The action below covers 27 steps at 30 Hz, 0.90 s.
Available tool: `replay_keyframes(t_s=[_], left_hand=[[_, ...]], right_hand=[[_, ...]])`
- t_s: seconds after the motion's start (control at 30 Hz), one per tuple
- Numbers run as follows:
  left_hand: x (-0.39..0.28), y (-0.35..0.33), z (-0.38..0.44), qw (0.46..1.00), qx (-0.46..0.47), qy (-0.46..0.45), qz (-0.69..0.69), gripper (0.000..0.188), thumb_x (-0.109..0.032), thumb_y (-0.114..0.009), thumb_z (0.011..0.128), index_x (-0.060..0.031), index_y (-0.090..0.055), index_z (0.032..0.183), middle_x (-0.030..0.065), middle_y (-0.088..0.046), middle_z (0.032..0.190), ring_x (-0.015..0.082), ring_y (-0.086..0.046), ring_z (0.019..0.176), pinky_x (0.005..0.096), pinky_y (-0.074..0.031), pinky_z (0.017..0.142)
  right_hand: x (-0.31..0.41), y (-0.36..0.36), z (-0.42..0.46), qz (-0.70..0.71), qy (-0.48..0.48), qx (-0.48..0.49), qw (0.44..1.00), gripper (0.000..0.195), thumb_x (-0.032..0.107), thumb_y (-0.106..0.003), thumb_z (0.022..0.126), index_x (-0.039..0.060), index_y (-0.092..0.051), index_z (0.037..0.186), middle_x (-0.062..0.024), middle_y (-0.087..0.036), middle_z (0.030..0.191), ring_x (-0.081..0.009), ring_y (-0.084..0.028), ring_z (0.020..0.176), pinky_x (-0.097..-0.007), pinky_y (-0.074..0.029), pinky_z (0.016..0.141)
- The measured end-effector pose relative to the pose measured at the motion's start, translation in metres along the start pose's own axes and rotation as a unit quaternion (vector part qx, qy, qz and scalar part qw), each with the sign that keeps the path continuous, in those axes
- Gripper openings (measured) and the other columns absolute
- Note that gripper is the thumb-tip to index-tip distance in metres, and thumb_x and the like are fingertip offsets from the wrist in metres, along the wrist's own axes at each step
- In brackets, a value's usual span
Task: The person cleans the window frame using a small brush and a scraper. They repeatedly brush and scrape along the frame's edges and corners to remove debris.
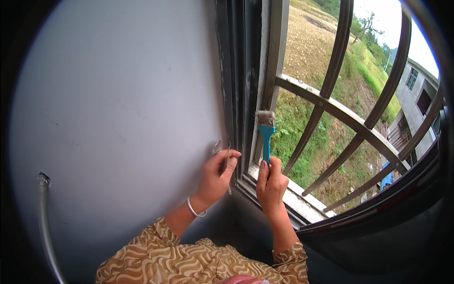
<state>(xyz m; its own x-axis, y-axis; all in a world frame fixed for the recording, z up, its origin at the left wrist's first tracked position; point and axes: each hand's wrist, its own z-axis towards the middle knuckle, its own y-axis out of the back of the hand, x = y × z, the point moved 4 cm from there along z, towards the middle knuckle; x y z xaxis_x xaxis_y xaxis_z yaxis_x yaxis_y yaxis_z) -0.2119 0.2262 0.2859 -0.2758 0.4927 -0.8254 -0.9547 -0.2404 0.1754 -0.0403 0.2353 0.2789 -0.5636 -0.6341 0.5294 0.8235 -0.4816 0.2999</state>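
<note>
My right hand (272, 186) grips a flat paintbrush (267, 136) by its blue handle. The brush stands upright, its worn greyish bristles at the top, close to the metal window grille (340, 110). My left hand (214, 177), with a silver bangle (193, 208) at the wrist, is raised beside the dark window frame (238, 106), against the pale wall (124, 106). A thin translucent strip (230, 190) hangs at its fingers; whether they pinch it is unclear. Just above the knuckles, a small rough spot or clear piece (217, 146) shows at the wall.
A dusty white sill (301, 198) runs below the grille bars. At the lower right, a dark window sash or panel (376, 216) curves along the opening. A grey pipe or cable (46, 220) comes out of a wall hole at the left. Outside are a grassy slope and a building (418, 92).
</note>
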Motion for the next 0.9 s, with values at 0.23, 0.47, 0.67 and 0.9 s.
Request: replay_keyframes(t_s=[0.23,0.47,0.67,0.9], left_hand=[[-0.016,0.000,0.024,0.990,-0.055,-0.052,0.122,0.015,-0.014,-0.067,0.100,-0.0040,-0.060,0.110,0.0158,-0.065,0.090,0.0342,-0.063,0.082,0.0409,-0.052,0.071],[-0.004,-0.006,0.034,0.985,-0.045,-0.020,0.168,0.025,-0.021,-0.069,0.101,-0.0044,-0.051,0.107,0.0174,-0.066,0.077,0.0369,-0.067,0.069,0.0437,-0.052,0.064],[-0.013,-0.002,0.033,0.977,-0.057,-0.068,0.196,0.034,-0.023,-0.073,0.097,-0.0068,-0.047,0.112,0.0267,-0.065,0.076,0.0524,-0.065,0.078,0.0564,-0.050,0.061],[-0.005,-0.008,0.034,0.972,-0.062,-0.066,0.218,0.031,-0.021,-0.073,0.094,-0.0077,-0.050,0.110,0.0234,-0.069,0.084,0.0489,-0.067,0.082,0.0561,-0.054,0.066]], right_hand=[[0.015,-0.035,0.077,-0.088,0.084,-0.078,0.990,0.014,0.016,-0.059,0.105,0.0051,-0.060,0.114,-0.0123,-0.059,0.058,-0.0320,-0.061,0.046,-0.0428,-0.042,0.044],[0.074,-0.007,0.181,-0.094,0.110,-0.132,0.981,0.013,0.025,-0.055,0.106,0.0118,-0.057,0.106,-0.0143,-0.060,0.056,-0.0381,-0.063,0.051,-0.0490,-0.045,0.046],[0.138,0.042,0.280,-0.104,0.122,-0.144,0.976,0.021,0.028,-0.055,0.104,0.0105,-0.065,0.099,-0.0191,-0.069,0.072,-0.0434,-0.069,0.072,-0.0547,-0.052,0.064],[0.205,0.076,0.365,-0.156,0.131,-0.174,0.964,0.024,0.028,-0.056,0.104,0.0095,-0.072,0.104,-0.0154,-0.075,0.085,-0.0374,-0.073,0.078,-0.0487,-0.055,0.070]])
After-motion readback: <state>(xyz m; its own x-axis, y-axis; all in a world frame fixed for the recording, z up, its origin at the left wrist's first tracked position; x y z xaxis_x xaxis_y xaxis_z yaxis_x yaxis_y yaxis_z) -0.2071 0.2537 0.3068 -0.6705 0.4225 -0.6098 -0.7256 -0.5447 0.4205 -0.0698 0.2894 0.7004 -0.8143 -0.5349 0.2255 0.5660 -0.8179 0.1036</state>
